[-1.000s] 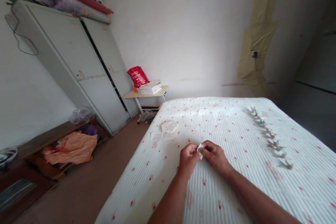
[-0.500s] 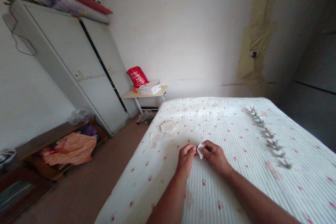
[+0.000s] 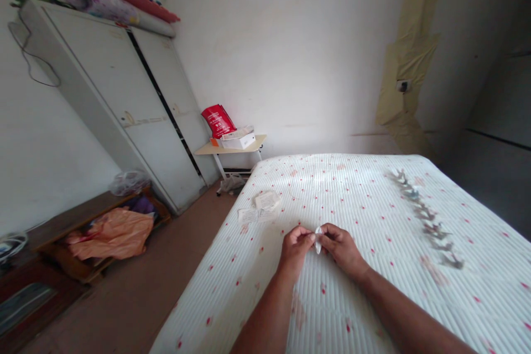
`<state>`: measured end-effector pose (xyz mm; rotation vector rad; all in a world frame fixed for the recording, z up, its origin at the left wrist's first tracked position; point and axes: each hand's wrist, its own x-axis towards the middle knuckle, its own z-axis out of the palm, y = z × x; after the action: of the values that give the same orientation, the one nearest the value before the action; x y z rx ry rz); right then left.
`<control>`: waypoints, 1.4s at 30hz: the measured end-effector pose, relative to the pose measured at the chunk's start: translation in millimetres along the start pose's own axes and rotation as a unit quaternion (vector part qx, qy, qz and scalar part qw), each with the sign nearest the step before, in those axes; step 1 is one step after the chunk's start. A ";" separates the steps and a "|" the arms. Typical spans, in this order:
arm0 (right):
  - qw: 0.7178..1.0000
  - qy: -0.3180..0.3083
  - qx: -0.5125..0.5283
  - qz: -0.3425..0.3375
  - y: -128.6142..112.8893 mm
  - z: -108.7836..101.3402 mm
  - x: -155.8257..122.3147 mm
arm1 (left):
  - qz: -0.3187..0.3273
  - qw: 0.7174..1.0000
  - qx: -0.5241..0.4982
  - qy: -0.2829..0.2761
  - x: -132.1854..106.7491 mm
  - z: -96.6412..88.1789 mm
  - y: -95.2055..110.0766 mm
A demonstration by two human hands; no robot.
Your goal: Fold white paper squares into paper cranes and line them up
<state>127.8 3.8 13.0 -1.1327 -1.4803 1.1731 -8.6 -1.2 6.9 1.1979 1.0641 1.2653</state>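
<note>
Left hand and right hand: each grip pressed together, pinching a small folded white paper from opposite sides, steadying it between them above the quilted bed.

No text can be read in full. White lettering is seen on the red packet standing on the table, but it is too small to be made out. Fine print is suggested on the paper slips lying on the mattress, though nothing on them can be deciphered.
</note>
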 end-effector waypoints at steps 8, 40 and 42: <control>1.000 -0.020 -0.003 -0.001 -5.6 -1.2 -1.6 | 0.015 1.000 0.014 0.020 -1.1 2.6 -0.4; 0.996 0.018 -0.073 -0.058 6.4 -0.8 -0.6 | 0.047 0.994 0.084 0.043 0.4 7.2 -5.0; 0.994 0.026 -0.085 -0.068 7.3 -0.4 -0.5 | 0.047 0.993 0.095 0.044 0.4 7.3 -5.0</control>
<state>129.2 4.3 5.9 -1.1471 -1.6140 0.9310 -0.7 -0.9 2.7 1.3600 1.2268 1.3208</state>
